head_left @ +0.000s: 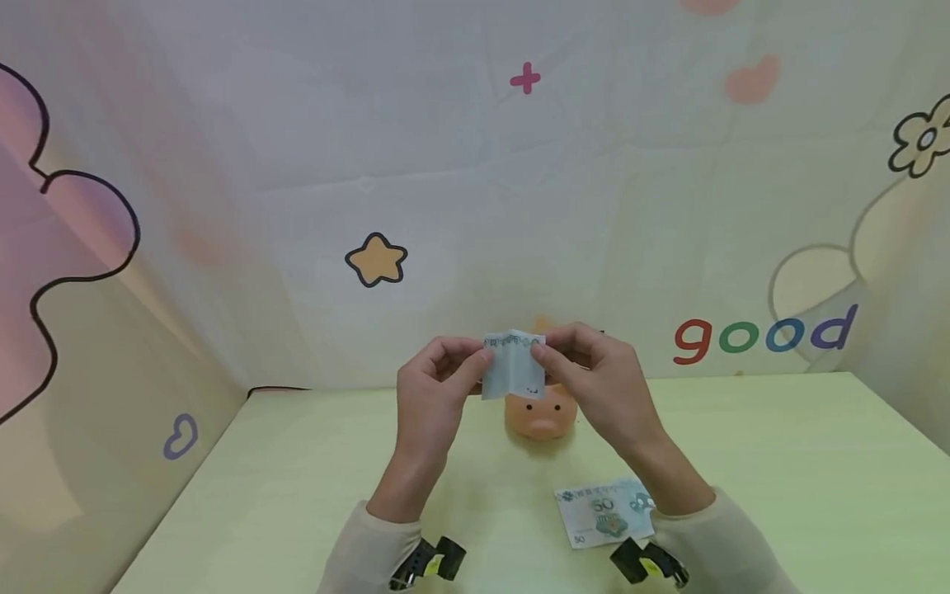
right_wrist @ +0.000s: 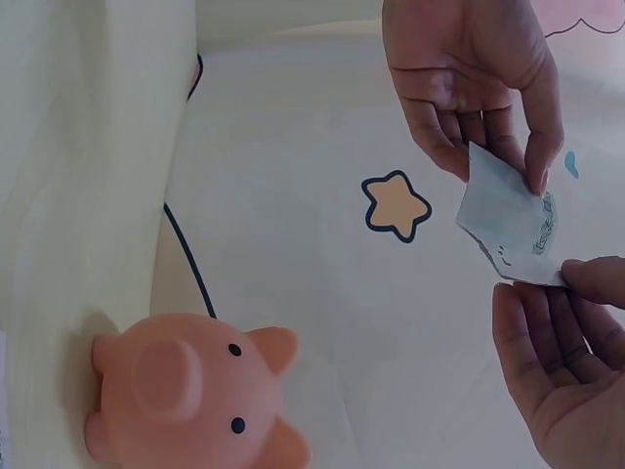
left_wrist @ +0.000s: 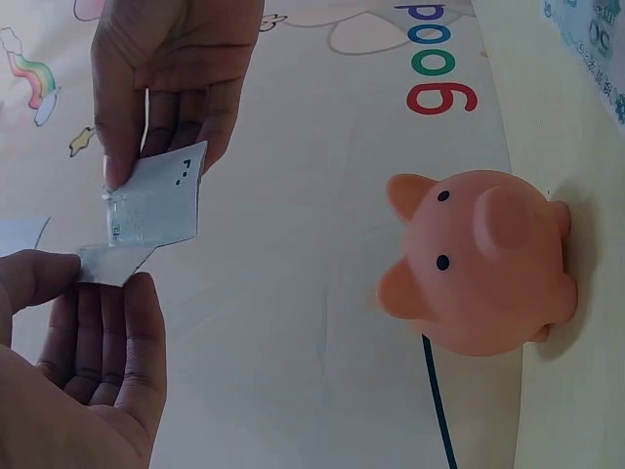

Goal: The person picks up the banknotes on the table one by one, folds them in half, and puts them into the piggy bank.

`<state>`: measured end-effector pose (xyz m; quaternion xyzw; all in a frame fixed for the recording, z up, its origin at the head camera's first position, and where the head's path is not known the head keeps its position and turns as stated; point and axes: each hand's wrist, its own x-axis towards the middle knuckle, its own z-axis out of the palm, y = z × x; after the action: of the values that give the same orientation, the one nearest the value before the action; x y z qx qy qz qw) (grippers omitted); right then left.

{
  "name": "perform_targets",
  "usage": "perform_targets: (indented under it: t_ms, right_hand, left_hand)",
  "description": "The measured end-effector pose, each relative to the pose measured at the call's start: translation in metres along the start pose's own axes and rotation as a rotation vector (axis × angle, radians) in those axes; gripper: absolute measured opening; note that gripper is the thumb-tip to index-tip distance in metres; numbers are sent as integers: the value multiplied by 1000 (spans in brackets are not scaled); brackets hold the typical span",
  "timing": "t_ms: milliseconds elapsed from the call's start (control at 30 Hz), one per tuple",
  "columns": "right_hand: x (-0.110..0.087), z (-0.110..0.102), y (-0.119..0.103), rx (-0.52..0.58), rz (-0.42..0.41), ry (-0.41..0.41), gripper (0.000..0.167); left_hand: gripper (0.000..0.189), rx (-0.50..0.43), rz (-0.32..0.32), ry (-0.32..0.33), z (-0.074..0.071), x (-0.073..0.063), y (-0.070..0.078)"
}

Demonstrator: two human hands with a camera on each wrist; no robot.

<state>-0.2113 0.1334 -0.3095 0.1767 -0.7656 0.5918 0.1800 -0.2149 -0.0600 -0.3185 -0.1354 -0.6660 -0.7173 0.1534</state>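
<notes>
A small folded banknote [head_left: 512, 367], pale blue-green with a crease down its middle, is held up between both hands. My left hand [head_left: 434, 396] pinches its left edge between thumb and fingers. On the opposite edge, the thumb and fingers of my right hand [head_left: 609, 392] pinch it too. The left wrist view shows the note [left_wrist: 161, 200] bent at an angle along the crease. Behind and below the note, an orange piggy bank [head_left: 542, 418] stands on the table, its upper part hidden by the note and hands in the head view.
A flat 50 banknote [head_left: 586, 520] lies on the pale yellow-green table [head_left: 297, 470], partly covered by the right forearm in the head view. Behind the table hangs a light backdrop [head_left: 445, 165] printed with a star, hearts and the word "good". Both wrists wear black straps.
</notes>
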Motion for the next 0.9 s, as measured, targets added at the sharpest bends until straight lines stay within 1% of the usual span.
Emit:
perform_targets:
  t_ms: [167,300,400,533,767,900]
  right_hand:
    - [-1,1,-2,-11,-20,13,13]
    - [-1,1,-3,-21,-18,17,13]
    - [-1,2,-4,-8,-15,19,12]
    - [-1,2,-4,-11,-28,22,13]
    - [-2,4,-3,-25,-29,19,13]
    - [-2,4,-1,-29,-37,10,14]
  left_hand:
    - [16,-14,-3,-21,2,-1,1]
    - [16,-1,1,-29,2,-1,2]
    - [16,6,3,-37,1,-1,4]
    - [17,1,11,-54,1,0,5]
    - [15,-27,2,-74,3,-1,2]
    - [15,-23,4,-90,4,-2,0]
